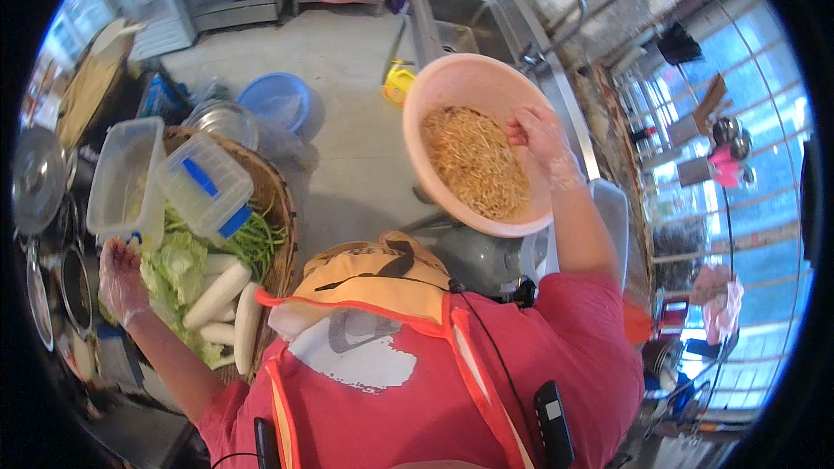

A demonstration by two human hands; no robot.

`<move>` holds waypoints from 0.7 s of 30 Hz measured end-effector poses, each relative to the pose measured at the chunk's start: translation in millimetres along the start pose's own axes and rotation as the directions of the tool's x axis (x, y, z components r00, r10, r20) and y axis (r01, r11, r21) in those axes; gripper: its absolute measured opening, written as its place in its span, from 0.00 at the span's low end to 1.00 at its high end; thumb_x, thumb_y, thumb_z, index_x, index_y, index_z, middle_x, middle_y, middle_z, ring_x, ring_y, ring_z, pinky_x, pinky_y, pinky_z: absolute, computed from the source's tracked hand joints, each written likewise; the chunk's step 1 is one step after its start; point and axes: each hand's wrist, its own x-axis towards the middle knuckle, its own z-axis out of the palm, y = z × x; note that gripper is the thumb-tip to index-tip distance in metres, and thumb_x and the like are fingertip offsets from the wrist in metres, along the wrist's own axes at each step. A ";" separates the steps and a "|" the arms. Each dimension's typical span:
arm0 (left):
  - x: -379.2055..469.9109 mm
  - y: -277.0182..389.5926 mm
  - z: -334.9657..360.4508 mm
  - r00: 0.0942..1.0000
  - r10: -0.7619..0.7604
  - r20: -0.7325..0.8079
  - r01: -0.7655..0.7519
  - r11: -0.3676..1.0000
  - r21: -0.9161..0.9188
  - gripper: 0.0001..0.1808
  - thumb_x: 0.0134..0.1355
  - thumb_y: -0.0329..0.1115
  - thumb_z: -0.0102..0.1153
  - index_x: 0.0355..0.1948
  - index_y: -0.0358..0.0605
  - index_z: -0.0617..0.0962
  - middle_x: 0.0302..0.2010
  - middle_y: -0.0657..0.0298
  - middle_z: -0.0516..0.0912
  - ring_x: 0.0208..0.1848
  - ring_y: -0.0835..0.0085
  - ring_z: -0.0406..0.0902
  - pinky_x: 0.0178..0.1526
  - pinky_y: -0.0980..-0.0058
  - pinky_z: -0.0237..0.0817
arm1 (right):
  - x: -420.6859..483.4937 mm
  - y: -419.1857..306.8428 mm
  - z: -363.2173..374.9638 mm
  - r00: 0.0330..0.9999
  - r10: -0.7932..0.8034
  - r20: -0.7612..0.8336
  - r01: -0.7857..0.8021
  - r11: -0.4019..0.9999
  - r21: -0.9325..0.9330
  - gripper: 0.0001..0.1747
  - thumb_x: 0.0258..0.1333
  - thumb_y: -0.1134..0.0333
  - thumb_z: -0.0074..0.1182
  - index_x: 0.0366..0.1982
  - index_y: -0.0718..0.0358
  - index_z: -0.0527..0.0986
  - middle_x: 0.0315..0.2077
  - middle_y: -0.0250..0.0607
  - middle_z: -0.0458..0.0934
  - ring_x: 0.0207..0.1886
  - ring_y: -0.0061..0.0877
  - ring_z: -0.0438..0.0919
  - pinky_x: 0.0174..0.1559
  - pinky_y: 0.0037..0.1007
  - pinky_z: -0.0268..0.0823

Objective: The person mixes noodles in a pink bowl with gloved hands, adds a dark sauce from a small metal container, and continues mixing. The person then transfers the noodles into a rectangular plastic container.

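A clear plastic glove covers my left hand (124, 277), which is at the near end of an empty-looking clear plastic container (127, 176); whether it grips the rim cannot be made out. Beside that container a clear lid with blue clips (205, 185) lies over green beans (264, 234). My right hand (537, 133), also gloved, is over the right side of a large pink plastic basin (430, 78), its fingers curled. Shredded, light brown food (479, 166) fills the basin's bottom. Whether any of it is between my fingers is unclear.
A wicker basket (283, 208) holds lettuce (176, 267) and peeled white radishes (218, 296). A blue basin (277, 101) and a yellow jug (397, 83) stand on the floor. Behind the pink basin is a steel sink (456, 10). Pans (77, 293) crowd the left side.
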 end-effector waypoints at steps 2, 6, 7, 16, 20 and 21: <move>1.1 -4.0 22.9 0.992 0.020 0.123 -0.013 0.998 -0.063 0.09 0.65 0.36 0.57 0.37 0.41 0.78 0.30 0.68 0.75 0.30 0.78 0.68 0.33 0.78 0.60 | 4.6 12.6 -8.8 0.990 0.089 -0.110 -0.097 0.993 -0.071 0.15 0.63 0.61 0.51 0.42 0.66 0.75 0.31 0.35 0.79 0.29 0.18 0.76 0.31 0.23 0.71; 5.5 -15.1 90.4 0.984 -0.020 0.179 0.022 1.000 -0.007 0.09 0.65 0.36 0.56 0.38 0.39 0.77 0.30 0.67 0.74 0.30 0.76 0.68 0.34 0.78 0.60 | 10.1 50.0 -51.3 0.954 0.115 -0.276 -0.182 0.956 -0.231 0.17 0.56 0.60 0.55 0.40 0.68 0.77 0.33 0.41 0.80 0.32 0.24 0.78 0.34 0.28 0.72; 5.5 -18.2 111.8 0.971 -0.032 0.237 0.031 1.000 0.008 0.09 0.65 0.36 0.56 0.37 0.39 0.77 0.29 0.67 0.74 0.30 0.76 0.68 0.33 0.78 0.60 | 10.2 60.1 -64.5 0.944 0.106 -0.311 -0.201 0.935 -0.291 0.18 0.54 0.60 0.56 0.39 0.68 0.77 0.33 0.43 0.81 0.33 0.27 0.80 0.36 0.30 0.73; -32.4 -144.6 371.4 0.718 -0.383 0.582 -0.026 0.820 0.572 0.08 0.56 0.36 0.59 0.27 0.42 0.80 0.22 0.69 0.75 0.23 0.80 0.69 0.29 0.81 0.61 | 24.7 128.6 -151.0 0.859 0.161 -0.485 -0.496 0.489 -0.717 0.18 0.46 0.63 0.51 0.36 0.68 0.80 0.39 0.61 0.79 0.46 0.48 0.78 0.51 0.43 0.68; -39.6 -216.5 470.0 0.462 -0.686 0.562 -0.071 0.603 0.794 0.11 0.56 0.37 0.59 0.24 0.40 0.80 0.22 0.67 0.76 0.22 0.79 0.71 0.26 0.78 0.63 | 46.7 173.9 -173.1 0.972 0.187 -0.140 -0.173 0.171 -0.970 0.14 0.48 0.64 0.50 0.29 0.67 0.81 0.35 0.60 0.80 0.43 0.48 0.79 0.49 0.43 0.69; -40.2 -230.4 490.6 0.436 -0.718 0.543 -0.035 0.589 0.807 0.11 0.57 0.38 0.59 0.24 0.41 0.79 0.21 0.66 0.76 0.22 0.78 0.71 0.25 0.78 0.62 | 52.1 185.4 -178.2 0.978 0.190 -0.083 -0.110 0.139 -0.984 0.14 0.48 0.65 0.50 0.27 0.68 0.82 0.34 0.60 0.80 0.42 0.48 0.79 0.48 0.43 0.70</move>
